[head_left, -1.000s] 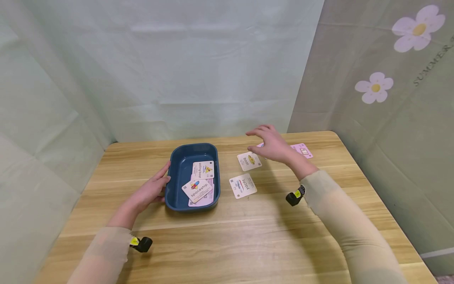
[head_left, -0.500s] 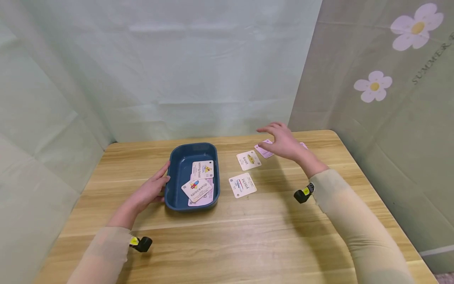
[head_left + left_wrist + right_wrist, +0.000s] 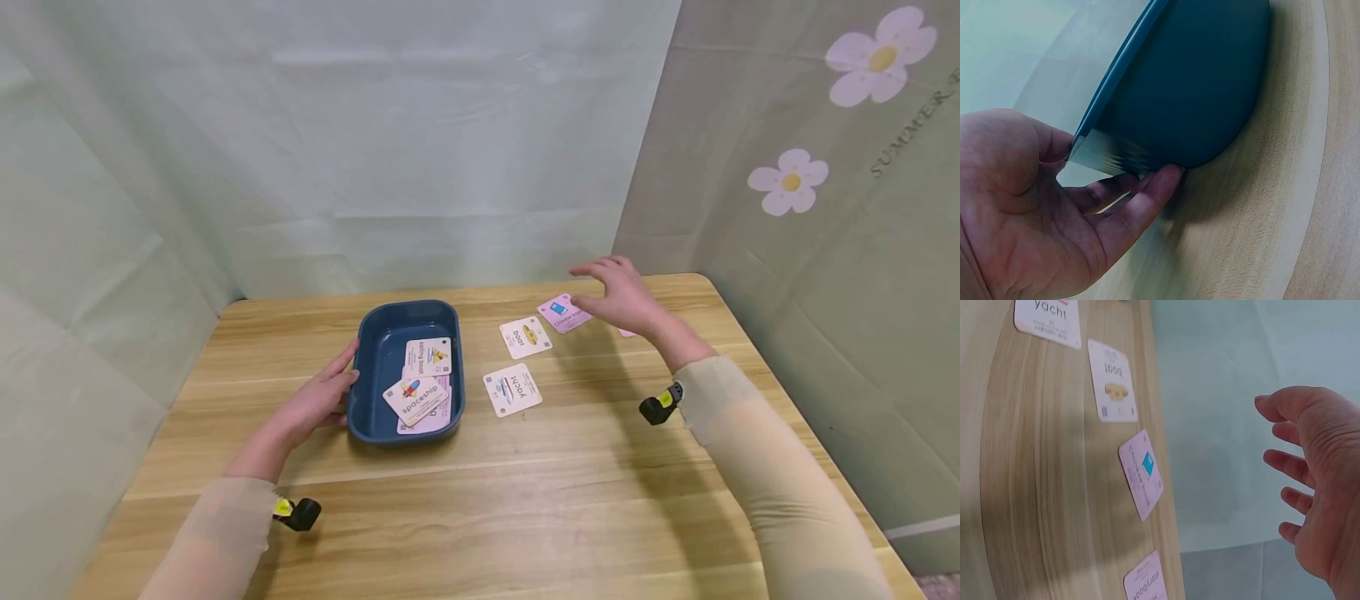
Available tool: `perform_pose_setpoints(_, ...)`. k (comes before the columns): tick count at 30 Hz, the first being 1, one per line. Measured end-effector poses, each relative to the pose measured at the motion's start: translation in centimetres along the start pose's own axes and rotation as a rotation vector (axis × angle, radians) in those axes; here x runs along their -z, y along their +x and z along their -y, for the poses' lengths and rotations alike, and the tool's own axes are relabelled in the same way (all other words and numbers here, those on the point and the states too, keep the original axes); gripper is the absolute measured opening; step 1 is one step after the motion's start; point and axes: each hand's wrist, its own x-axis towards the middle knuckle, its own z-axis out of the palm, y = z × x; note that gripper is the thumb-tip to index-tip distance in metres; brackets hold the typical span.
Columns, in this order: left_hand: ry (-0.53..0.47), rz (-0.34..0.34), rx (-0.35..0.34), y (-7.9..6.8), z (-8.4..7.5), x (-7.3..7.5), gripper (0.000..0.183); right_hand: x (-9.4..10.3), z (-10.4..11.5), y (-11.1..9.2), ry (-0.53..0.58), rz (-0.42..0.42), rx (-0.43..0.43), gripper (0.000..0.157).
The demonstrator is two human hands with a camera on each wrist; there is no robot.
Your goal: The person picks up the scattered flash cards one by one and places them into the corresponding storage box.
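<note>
My left hand (image 3: 318,400) holds the left side of a dark blue plastic tray (image 3: 365,350). In the left wrist view, the thumb is at the rim and the fingertips are low on the outer wall. Inside lie cards, among them a sailing boat card (image 3: 427,357) and a spaceship card (image 3: 414,400). My right hand (image 3: 622,298), fingers loosely bent and holding nothing, hovers above the table's back right. Below its thumb lies a pink Chinese book card (image 3: 558,312). A storybook card (image 3: 1147,581) shows partly in the right wrist view, mostly hidden by the hand in the head view.
A boat card (image 3: 525,337) and a yacht card (image 3: 512,389) lie on the wooden table (image 3: 480,517), right of the tray. Pale cloth (image 3: 420,150) hangs behind the table's back edge, and a flower-printed cloth (image 3: 840,267) hangs at the right.
My right hand has moved to the right, uncovering the Chinese book card and covering more of the storybook card. The left hand and tray have stayed in place.
</note>
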Motion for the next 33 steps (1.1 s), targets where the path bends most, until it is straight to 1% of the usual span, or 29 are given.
perform_pose_setpoints(15,0.002,-0.01,0.02,-0.1,0.0,-0.1,0.062,0.4,-2.8,-1.0,-0.019,0.018,-0.1,0.054)
perform_pose_setpoints(25,0.018,-0.007,0.02,-0.3,-0.1,-0.3,0.063,0.6,-4.7,-1.6,-0.04,0.005,-0.165,0.052)
perform_pose_setpoints(33,0.031,-0.01,0.033,-0.3,-0.2,-0.4,0.063,0.4,-6.0,-2.3,-0.06,0.0,-0.204,0.052)
